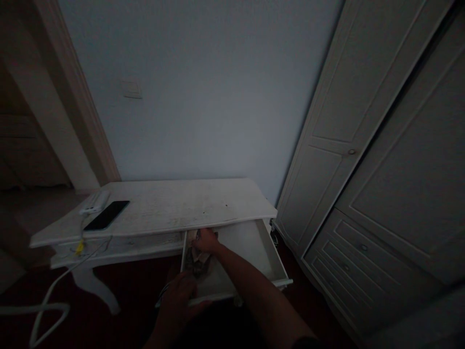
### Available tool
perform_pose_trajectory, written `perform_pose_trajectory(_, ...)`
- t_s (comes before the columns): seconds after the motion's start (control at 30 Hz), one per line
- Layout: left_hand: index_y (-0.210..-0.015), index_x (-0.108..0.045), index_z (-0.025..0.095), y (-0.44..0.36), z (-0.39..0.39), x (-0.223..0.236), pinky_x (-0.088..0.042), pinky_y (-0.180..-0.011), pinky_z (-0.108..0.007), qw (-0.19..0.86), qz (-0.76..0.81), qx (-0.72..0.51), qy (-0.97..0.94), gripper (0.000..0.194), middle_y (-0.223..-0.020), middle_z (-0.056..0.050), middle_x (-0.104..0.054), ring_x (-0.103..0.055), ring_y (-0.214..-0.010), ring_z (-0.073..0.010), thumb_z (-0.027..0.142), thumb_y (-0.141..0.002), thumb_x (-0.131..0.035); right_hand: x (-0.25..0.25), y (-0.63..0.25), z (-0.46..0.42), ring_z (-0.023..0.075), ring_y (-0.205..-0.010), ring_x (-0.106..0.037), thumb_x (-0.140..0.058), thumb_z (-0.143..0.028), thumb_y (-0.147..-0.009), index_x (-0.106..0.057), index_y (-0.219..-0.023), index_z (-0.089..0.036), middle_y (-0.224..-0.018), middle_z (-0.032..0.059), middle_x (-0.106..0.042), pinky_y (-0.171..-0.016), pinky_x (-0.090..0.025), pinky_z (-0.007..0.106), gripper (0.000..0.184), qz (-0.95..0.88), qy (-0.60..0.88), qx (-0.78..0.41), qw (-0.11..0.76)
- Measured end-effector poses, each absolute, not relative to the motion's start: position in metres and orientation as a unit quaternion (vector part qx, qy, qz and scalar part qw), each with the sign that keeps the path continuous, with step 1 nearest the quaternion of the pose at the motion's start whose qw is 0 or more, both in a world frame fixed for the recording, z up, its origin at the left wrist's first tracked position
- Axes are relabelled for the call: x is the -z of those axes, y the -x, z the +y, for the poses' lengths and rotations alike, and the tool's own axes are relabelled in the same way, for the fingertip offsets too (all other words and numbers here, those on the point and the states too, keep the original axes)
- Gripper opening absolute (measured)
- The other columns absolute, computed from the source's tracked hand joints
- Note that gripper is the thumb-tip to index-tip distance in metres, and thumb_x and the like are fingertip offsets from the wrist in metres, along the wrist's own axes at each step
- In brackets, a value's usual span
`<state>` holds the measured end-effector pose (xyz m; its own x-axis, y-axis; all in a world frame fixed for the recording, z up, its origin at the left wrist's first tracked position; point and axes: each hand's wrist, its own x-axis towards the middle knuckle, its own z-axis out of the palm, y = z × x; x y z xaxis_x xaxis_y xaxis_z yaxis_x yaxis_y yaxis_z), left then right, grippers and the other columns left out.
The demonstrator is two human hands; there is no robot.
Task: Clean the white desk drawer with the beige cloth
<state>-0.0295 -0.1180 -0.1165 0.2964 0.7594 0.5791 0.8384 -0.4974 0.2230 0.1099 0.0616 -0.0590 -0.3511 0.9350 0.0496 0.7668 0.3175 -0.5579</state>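
Observation:
A white drawer (250,257) is pulled out from a white console table (189,198). My right hand (206,240) reaches into its back left corner, fingers closed on a crumpled, brownish patterned cloth (199,264); the dim light hides the cloth's exact kind. At the drawer's front left corner, my left hand (179,293) is wrapped over the front edge, thumb on the near side. Most of the drawer floor right of the cloth shows bare white.
A dark-screened phone (107,215) and a white power strip (95,202) lie on the tabletop's left end. A white cable (54,286) with a yellow tag (79,247) hangs down there. White wardrobes (327,145) with knobs stand close on the right.

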Motion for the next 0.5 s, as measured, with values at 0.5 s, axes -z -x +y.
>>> perform_pose_trajectory(0.5,-0.079,-0.07,0.027,0.026,-0.119,0.118,-0.053,-0.087,-0.038,0.108,-0.487,0.371,0.784,0.047,-0.103,-0.005,-0.075,-0.068,-0.097,-0.0263,0.073,-0.081,-0.071,0.079,-0.133,0.027,0.0233,-0.095,-0.063,-0.092,-0.022,-0.04,-0.071,-0.103,-0.02,-0.096,-0.0034,-0.069,-0.092,-0.052,0.037,0.067,-0.72,0.348,-0.528,0.288)
